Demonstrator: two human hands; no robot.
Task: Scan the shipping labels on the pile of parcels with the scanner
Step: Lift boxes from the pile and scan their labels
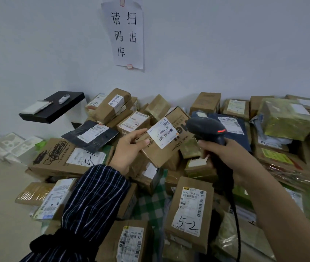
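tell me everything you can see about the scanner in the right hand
The scanner is a black handheld gun-type unit, plastic by its look, with a rounded head bearing a small red strip. The right hand grips its handle, raised over the parcel pile. Its head points left toward the white label on the cardboard box held by the left hand. A black cable trails down from the handle.

Matt brown cardboard parcels, white paper labels, glossy black plastic scanner.
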